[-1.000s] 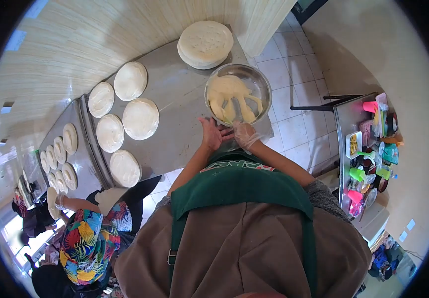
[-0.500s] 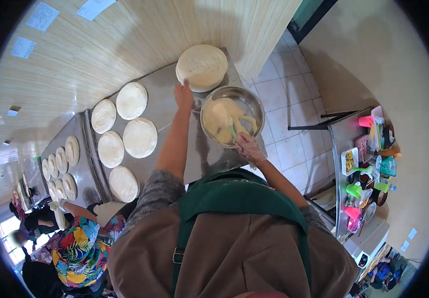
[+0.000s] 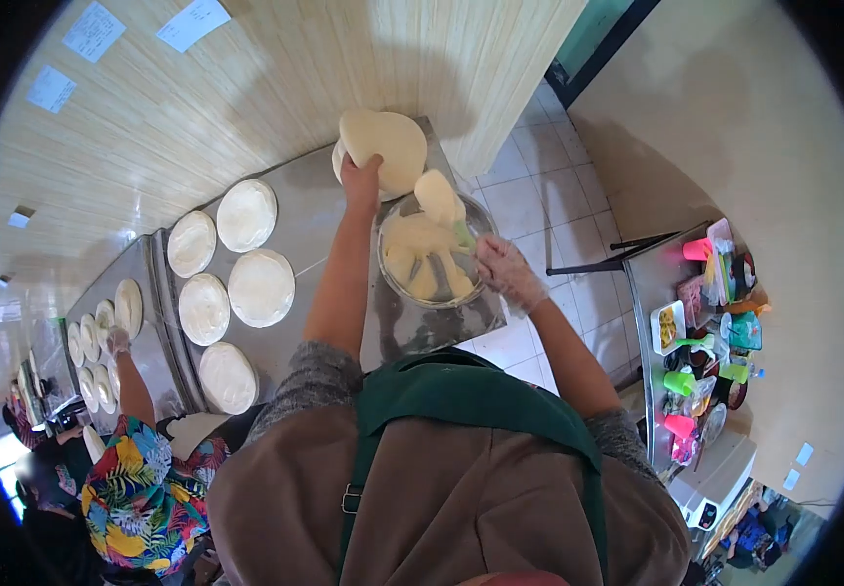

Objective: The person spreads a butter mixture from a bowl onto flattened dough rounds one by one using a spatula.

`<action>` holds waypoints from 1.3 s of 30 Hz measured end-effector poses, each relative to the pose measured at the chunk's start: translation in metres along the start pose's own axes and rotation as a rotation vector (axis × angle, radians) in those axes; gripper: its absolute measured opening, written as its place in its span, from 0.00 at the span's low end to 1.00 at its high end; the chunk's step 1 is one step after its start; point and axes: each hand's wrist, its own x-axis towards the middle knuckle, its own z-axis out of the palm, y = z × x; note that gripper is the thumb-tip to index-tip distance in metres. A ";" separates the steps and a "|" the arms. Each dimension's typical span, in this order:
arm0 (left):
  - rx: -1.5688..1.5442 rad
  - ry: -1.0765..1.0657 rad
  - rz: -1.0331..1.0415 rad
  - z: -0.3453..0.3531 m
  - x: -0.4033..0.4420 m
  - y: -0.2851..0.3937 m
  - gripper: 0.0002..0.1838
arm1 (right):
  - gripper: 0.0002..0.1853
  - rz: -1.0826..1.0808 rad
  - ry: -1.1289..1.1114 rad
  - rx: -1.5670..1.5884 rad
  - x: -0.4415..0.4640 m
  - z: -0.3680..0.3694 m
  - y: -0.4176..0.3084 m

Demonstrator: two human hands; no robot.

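Note:
My left hand point(image 3: 361, 184) grips the edge of a round flatbread point(image 3: 395, 146), the top one of a stack at the table's far end. That edge is lifted and bent upward. My right hand point(image 3: 508, 268), in a clear plastic glove, holds a spatula by its green handle point(image 3: 463, 234). The spatula's head is coated in a thick pale-yellow mixture point(image 3: 440, 198) and is raised over the far rim of a metal bowl point(image 3: 478, 217). More of the mixture lies in the bowl, in front of my hands.
Several round flatbreads point(image 3: 262, 287) with a white coating lie on the metal table point(image 3: 329, 293) to the left. Beyond, a co-worker's gloved hand point(image 3: 117, 340) is over smaller rounds. At right, a side table point(image 3: 645, 322) holds cups, a tray and bags. A wall borders the far side.
My left hand has taken hold of the top flatbread and raised its edge. The spatula has come up from the bowl with mixture on it. The co-worker's arm has reached farther out.

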 end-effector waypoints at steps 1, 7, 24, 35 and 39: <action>-0.087 -0.077 0.013 0.001 -0.019 0.020 0.25 | 0.10 0.011 -0.005 0.049 0.003 0.001 -0.022; -0.869 -0.248 -0.169 -0.064 -0.139 0.105 0.30 | 0.12 -0.165 -0.015 -0.258 -0.005 0.017 -0.108; -1.154 -0.418 -0.094 -0.129 -0.125 0.080 0.41 | 0.23 -0.852 0.206 -1.147 -0.019 0.133 -0.108; -0.976 -0.285 -0.039 -0.166 -0.137 0.108 0.37 | 0.23 -0.796 0.111 -0.921 0.020 0.184 -0.112; -1.140 -0.379 -0.128 -0.190 -0.103 0.064 0.34 | 0.21 -0.848 0.049 -1.069 -0.023 0.222 -0.092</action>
